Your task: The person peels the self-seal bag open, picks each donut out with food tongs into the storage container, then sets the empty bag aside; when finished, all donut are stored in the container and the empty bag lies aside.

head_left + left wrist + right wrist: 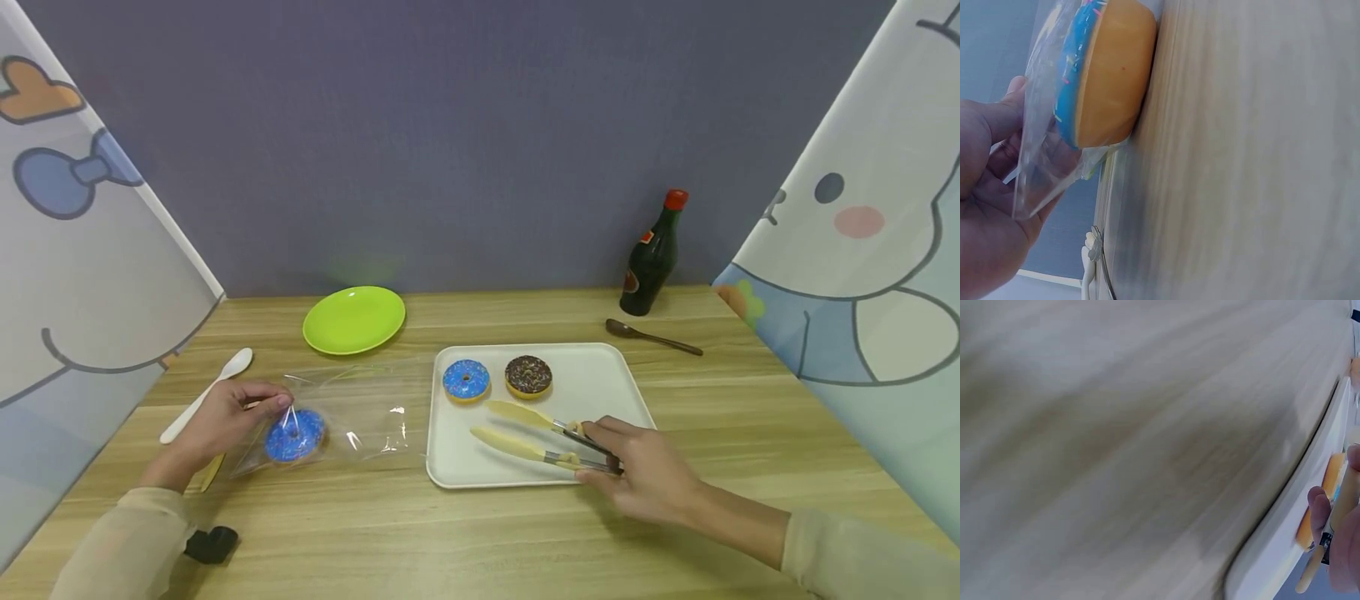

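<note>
My left hand (225, 421) pinches a clear plastic bag (367, 412) between thumb and finger. Inside the bag lies a blue-frosted donut (285, 446), whose tan side shows large in the left wrist view. The bag's other end reaches the left edge of a white tray (600, 371). My right hand (645, 471) grips tongs (510, 443) with cream-coloured tips, spread apart and empty over the tray. On the tray's far left sit a second blue donut (454, 382) and, beside it, a chocolate donut (519, 377) with sprinkles.
Behind the bag stands a green plate (354, 321). A white spoon (202, 400) and a partly hidden yellow strip (212, 472) lie by my left hand. At the back right are a dark bottle (648, 267) with a red cap and a brown spoon (652, 336).
</note>
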Motion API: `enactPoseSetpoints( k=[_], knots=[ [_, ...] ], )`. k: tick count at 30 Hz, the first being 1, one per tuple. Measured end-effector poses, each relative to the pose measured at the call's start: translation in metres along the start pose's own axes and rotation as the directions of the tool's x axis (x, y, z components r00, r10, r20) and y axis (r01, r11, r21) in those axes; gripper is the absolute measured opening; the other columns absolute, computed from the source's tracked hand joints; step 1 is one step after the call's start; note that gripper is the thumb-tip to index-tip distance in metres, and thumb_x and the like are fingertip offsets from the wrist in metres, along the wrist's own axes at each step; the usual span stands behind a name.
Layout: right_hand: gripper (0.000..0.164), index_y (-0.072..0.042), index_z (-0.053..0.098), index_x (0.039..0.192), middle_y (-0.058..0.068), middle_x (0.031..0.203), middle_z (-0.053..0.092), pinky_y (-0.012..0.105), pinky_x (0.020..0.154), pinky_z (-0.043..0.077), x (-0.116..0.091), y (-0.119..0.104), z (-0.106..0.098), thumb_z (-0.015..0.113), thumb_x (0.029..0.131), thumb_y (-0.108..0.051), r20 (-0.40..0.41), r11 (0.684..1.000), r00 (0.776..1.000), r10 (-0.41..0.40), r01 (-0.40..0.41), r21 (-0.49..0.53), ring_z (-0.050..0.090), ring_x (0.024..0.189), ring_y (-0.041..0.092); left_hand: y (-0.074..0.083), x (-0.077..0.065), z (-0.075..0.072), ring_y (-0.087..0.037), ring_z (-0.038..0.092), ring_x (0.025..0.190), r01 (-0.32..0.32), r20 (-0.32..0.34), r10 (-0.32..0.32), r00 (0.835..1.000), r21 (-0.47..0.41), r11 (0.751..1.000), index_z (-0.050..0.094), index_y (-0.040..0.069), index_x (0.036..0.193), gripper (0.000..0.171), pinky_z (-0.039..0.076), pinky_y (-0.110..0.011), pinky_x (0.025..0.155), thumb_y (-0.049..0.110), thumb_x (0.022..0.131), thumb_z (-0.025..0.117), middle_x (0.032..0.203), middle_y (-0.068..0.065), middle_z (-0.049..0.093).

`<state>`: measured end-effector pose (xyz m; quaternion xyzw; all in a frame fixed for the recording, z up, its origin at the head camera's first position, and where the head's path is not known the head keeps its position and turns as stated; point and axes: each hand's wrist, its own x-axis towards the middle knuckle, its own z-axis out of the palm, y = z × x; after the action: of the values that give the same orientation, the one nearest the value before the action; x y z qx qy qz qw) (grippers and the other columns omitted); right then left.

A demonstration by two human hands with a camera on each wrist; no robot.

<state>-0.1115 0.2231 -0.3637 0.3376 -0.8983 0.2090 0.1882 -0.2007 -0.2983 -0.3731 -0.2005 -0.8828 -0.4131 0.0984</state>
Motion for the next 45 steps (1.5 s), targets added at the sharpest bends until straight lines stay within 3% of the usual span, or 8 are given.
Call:
enactPoseSetpoints(
  k=[6,14,22,26,29,35,41,45],
  knots=[
    [0.045,0.002,0.064,0.111,-0.002,0.091,0.060,0.013,0.050,0.038,0.018,-0.009,0.010,0.079,0.076,-0.023,0.062,0.999,0.998,-0.001,-0.002,0.045,0.046,0.059,0.001,0.001,-0.001,-0.001,-0.001,0.061,0.074,0.006,0.010,-0.006,1.000,0.006,1.000,0.071,-0.006,0.090,0.009,0.050,-0.017,0.062,0.001,0.088,0.065,0.085,-0.001,0.068],
    [0.040,-0.002,0.063,0.109,-0.003,0.087,0.059,0.015,0.047,0.036,0.042,-0.017,0.021,0.077,0.079,-0.024,0.102,0.998,0.994,-0.027,0.021,0.057,0.041,0.056,-0.003,0.000,-0.001,0.000,-0.005,0.062,0.072,-0.007,0.024,0.007,1.000,-0.030,1.000,0.070,-0.007,0.089,0.008,0.051,-0.018,0.062,-0.001,0.088,0.065,0.083,-0.002,0.068],
    [0.043,-0.002,0.064,0.109,0.005,0.096,0.064,0.021,0.050,0.044,0.062,-0.020,0.027,0.078,0.077,-0.027,0.106,0.999,0.993,-0.045,0.046,-0.007,0.046,0.054,-0.003,-0.001,-0.001,0.002,-0.004,0.062,0.073,-0.006,0.026,0.006,1.000,-0.034,0.999,0.071,-0.006,0.090,0.008,0.051,-0.018,0.062,0.000,0.088,0.065,0.083,-0.003,0.068],
    [0.045,-0.003,0.065,0.112,0.011,0.107,0.065,0.034,0.057,0.052,0.073,-0.023,0.032,0.076,0.078,-0.031,0.114,0.997,0.993,-0.037,0.044,-0.063,0.062,0.066,0.013,0.000,-0.001,0.001,-0.003,0.061,0.073,0.002,0.023,-0.001,1.000,-0.022,1.000,0.071,-0.005,0.090,0.008,0.051,-0.017,0.062,0.000,0.088,0.065,0.084,-0.004,0.068],
    [0.045,-0.005,0.065,0.114,0.010,0.110,0.064,0.040,0.061,0.054,0.081,-0.026,0.036,0.074,0.080,-0.034,0.150,0.996,0.988,-0.042,0.054,-0.078,0.066,0.079,0.023,0.000,-0.002,0.000,-0.004,0.061,0.073,0.012,0.027,-0.012,1.000,-0.025,1.000,0.071,-0.005,0.090,0.008,0.051,-0.018,0.062,0.000,0.088,0.065,0.084,-0.005,0.068],
    [0.046,-0.005,0.065,0.117,0.003,0.106,0.063,0.033,0.064,0.053,0.097,-0.032,0.045,0.071,0.082,-0.035,0.202,0.993,0.975,-0.090,0.104,-0.060,0.063,0.082,0.016,0.002,-0.003,-0.002,-0.005,0.061,0.072,0.015,0.033,-0.014,0.999,-0.020,1.000,0.071,-0.004,0.089,0.008,0.051,-0.019,0.061,0.001,0.088,0.065,0.083,-0.004,0.068],
    [0.050,-0.004,0.063,0.121,0.007,0.117,0.062,0.036,0.076,0.052,0.114,-0.040,0.054,0.068,0.084,-0.037,0.270,0.993,0.958,-0.094,0.110,-0.045,0.062,0.099,0.020,0.001,-0.002,-0.002,-0.005,0.061,0.071,-0.008,0.021,0.008,1.000,-0.012,1.000,0.071,-0.005,0.088,0.007,0.051,-0.018,0.061,-0.001,0.087,0.066,0.081,-0.003,0.068],
    [0.055,-0.005,0.061,0.125,0.006,0.121,0.060,0.036,0.073,0.053,0.121,-0.045,0.060,0.067,0.085,-0.041,0.317,0.992,0.944,-0.087,0.110,-0.055,0.062,0.099,0.021,0.000,0.001,0.001,-0.005,0.062,0.071,-0.001,0.029,0.002,1.000,-0.021,1.000,0.071,-0.005,0.088,0.007,0.052,-0.019,0.062,-0.001,0.087,0.066,0.082,-0.005,0.068]
  ],
)
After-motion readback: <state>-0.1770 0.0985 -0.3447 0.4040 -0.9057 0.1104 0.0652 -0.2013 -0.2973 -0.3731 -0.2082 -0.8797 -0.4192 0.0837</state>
